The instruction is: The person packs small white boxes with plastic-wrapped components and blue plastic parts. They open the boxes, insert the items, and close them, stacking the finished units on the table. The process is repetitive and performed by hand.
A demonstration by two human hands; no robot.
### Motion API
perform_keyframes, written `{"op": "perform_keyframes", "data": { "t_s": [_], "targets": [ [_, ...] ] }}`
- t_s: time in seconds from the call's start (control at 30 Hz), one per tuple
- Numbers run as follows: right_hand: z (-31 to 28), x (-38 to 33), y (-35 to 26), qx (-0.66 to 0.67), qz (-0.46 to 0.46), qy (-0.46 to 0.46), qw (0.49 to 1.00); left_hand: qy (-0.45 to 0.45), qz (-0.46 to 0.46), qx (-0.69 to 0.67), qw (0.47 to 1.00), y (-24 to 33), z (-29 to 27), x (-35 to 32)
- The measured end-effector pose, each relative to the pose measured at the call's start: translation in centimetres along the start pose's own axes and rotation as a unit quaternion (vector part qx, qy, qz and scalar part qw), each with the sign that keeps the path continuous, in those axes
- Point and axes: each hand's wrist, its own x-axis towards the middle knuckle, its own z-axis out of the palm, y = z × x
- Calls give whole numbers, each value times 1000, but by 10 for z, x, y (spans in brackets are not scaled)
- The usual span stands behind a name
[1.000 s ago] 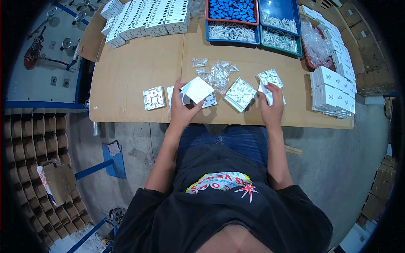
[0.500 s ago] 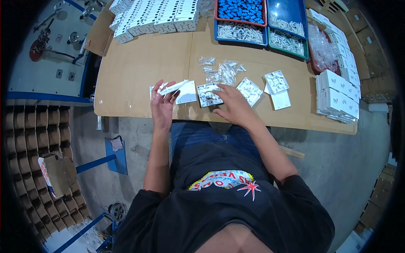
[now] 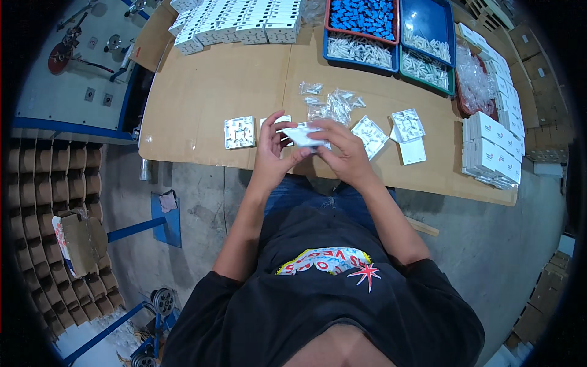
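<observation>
Both hands have come together since half a second ago: the right hand (image 3: 342, 150), which was then reaching across to the loose parts, now meets the left hand (image 3: 273, 153) over the near edge of the counter (image 3: 202, 92), and the white square plate (image 3: 304, 136) sits between them. Each grip is clamped on that plate, left fingers at its left edge, right fingers over its right side and front.

On the counter I count one open white base plate (image 3: 239, 132) just left of the left hand, and three more white square pieces to the right: a ribbed base (image 3: 370, 136), another base (image 3: 408, 124) and a plain white cover (image 3: 413, 151) touching it. One heap of small clear bags (image 3: 331, 104) lies beyond the hands.

Three trays stand at the far edge. One holds blue parts (image 3: 365, 16); the blue tray (image 3: 359, 51) below it holds white parts; a green-rimmed tray (image 3: 428, 68) holds more white parts. Stacked white boxes (image 3: 235, 24) fill the far left, and another stack of white boxes (image 3: 492, 150) sits at the right edge.
</observation>
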Motion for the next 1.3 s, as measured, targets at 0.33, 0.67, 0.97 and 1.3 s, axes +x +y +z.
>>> {"op": "perform_keyframes", "data": {
  "t_s": [0.33, 0.67, 0.97, 1.3],
  "targets": [
    [-14, -4, 21, 545, 285, 172, 769, -47, 111, 550, 826, -47, 2, 2],
    [-33, -10, 17, 655, 269, 139, 692, -20, 50, 405, 913, -33, 7, 12],
    [-32, -19, 18, 798, 212, 8, 564, -14, 60, 11, 998, 4, 17, 8],
    [-13, -11, -3, 434, 226, 35, 872, 44, -30, -249, 967, 25, 30, -4]
  ]
}}
